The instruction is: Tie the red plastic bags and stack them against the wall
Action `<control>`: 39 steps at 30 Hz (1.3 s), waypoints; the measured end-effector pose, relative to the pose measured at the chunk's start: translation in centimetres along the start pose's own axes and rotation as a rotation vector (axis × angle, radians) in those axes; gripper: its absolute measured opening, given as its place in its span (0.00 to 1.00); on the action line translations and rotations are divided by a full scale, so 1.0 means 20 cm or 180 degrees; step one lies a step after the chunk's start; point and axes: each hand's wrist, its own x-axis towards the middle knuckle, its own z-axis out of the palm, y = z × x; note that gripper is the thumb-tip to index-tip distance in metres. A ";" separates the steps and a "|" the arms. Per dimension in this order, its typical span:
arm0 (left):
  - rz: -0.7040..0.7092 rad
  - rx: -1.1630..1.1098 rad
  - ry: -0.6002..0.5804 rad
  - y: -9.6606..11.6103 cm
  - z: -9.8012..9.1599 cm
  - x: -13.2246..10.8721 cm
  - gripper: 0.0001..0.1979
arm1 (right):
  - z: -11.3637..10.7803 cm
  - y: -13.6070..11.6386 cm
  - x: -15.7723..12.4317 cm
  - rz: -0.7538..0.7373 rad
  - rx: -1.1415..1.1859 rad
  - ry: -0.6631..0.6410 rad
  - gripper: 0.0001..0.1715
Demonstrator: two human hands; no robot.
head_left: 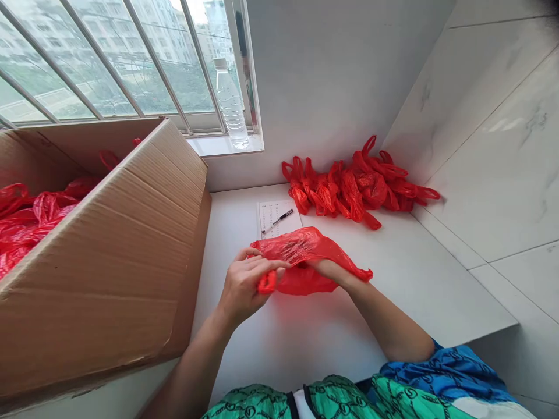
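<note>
A thin red plastic bag [305, 247] is spread above the white tabletop in front of me. My left hand [251, 276] grips its gathered left edge, and a twisted red loop hangs out below the fingers. My right hand [321, 266] reaches inside the bag through its opening up to the wrist, so its fingers are hidden by the red film. Just beyond the bag lies a sheet of paper [266, 212] with writing on it, and a black pen [278, 221] rests across the sheet.
At left stands a large open cardboard box [126, 250] with crumpled red bags [39, 218] inside. Several knotted red bags [349, 186] are heaped against the back wall. A clear water bottle [230, 107] stands on the barred window's sill. A tiled wall [502, 145] bounds the right.
</note>
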 end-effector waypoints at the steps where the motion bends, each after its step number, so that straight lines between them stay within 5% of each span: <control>1: 0.0171 0.0399 -0.0148 -0.01 0.00 0.00 0.08 | -0.02 0.00 -0.01 0.0002 0.0123 -0.0130 0.10; 4: -0.0016 0.1220 -0.0273 -0.05 0.02 0.00 0.06 | -0.05 -0.02 -0.07 -0.0014 0.0232 -0.0450 0.17; 8: -0.0551 0.1169 -0.0414 -0.08 0.05 -0.01 0.16 | -0.06 -0.04 -0.11 -0.0063 0.0408 -0.0643 0.23; 11: -0.0938 0.0446 -0.0510 -0.09 0.07 -0.02 0.15 | -0.05 -0.05 -0.12 -0.0153 0.0487 -0.0616 0.21; 16: -0.1786 -0.1520 -0.0159 -0.10 0.10 -0.02 0.14 | -0.05 -0.08 -0.14 -0.0211 0.0323 -0.0729 0.21; 19: -0.2102 -0.2097 -0.0057 -0.10 0.10 -0.01 0.14 | -0.06 -0.11 -0.15 -0.0128 0.0279 -0.0745 0.18; 28: -0.2092 -0.2301 -0.0018 -0.09 0.09 -0.02 0.15 | -0.06 -0.08 -0.14 -0.0108 0.0275 -0.0862 0.23; 36: -0.2005 -0.1864 0.0148 -0.11 0.12 -0.05 0.15 | -0.01 0.00 -0.12 -0.0789 -0.0738 0.0203 0.17; 39: -0.1949 -0.1559 0.0303 -0.10 0.13 -0.06 0.15 | 0.03 -0.01 -0.13 -0.1076 -0.0768 0.0109 0.16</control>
